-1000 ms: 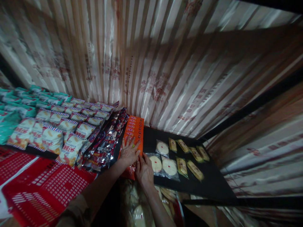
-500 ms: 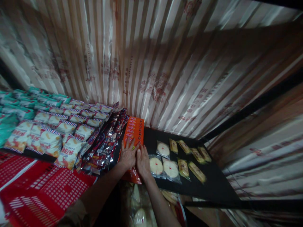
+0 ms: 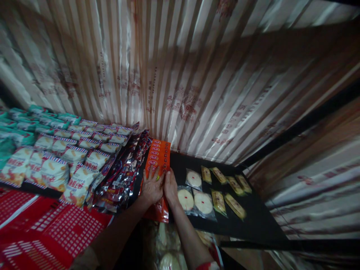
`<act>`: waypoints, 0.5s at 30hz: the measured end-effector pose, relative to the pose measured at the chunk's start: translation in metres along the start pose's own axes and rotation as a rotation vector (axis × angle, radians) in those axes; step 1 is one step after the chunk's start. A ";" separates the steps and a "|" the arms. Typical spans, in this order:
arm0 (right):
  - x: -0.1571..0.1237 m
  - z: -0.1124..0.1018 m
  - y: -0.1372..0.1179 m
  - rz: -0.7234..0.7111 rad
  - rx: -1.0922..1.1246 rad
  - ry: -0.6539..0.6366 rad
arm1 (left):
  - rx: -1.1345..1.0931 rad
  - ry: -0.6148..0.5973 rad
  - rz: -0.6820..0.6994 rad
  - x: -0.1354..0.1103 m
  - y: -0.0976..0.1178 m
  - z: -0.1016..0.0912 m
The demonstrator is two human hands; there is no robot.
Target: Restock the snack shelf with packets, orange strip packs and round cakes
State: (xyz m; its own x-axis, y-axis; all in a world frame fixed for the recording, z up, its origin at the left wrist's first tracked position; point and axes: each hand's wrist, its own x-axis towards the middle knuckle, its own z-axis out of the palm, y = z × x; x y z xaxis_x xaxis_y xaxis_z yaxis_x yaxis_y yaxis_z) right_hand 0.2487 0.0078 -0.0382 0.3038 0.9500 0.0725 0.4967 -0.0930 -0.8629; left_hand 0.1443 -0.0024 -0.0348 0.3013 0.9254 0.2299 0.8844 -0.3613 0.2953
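A row of orange snack packets (image 3: 155, 152), printed with repeated oval logos, lies lengthwise on the black shelf. My left hand (image 3: 152, 187) rests flat on top of it, fingers spread and pointing away from me. Against its right edge is my right hand (image 3: 170, 189), fingers stretched out, the two hands almost touching. Under my palms the lower part of the orange packets is partly hidden. Dark red shiny packets (image 3: 123, 180) lie in overlapping rows just left of my left hand. Beside my right hand are round white cakes in clear wrappers (image 3: 185, 198).
White snack bags (image 3: 54, 173) and green packets (image 3: 19, 137) fill the shelf's left. Yellow wrapped bars (image 3: 235, 206) lie toward the right of the black shelf (image 3: 261, 217). A red basket (image 3: 67, 225) stands front left. Printed pleated sheeting (image 3: 182, 75) hangs behind.
My right hand has slid slightly forward along the packets' edge. My left hand stays on top, nearly in place. The goods on the left appear shifted a little leftward in view.
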 end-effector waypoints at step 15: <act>0.031 -0.006 -0.005 0.095 0.116 0.000 | 0.009 0.071 -0.012 0.002 0.003 0.002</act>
State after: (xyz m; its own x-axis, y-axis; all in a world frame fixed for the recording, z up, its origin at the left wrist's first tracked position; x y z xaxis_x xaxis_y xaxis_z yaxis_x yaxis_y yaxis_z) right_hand 0.2600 0.0359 -0.0287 0.3447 0.9386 -0.0122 0.3683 -0.1472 -0.9180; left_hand 0.1482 -0.0017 -0.0355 0.2646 0.9193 0.2914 0.8911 -0.3486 0.2907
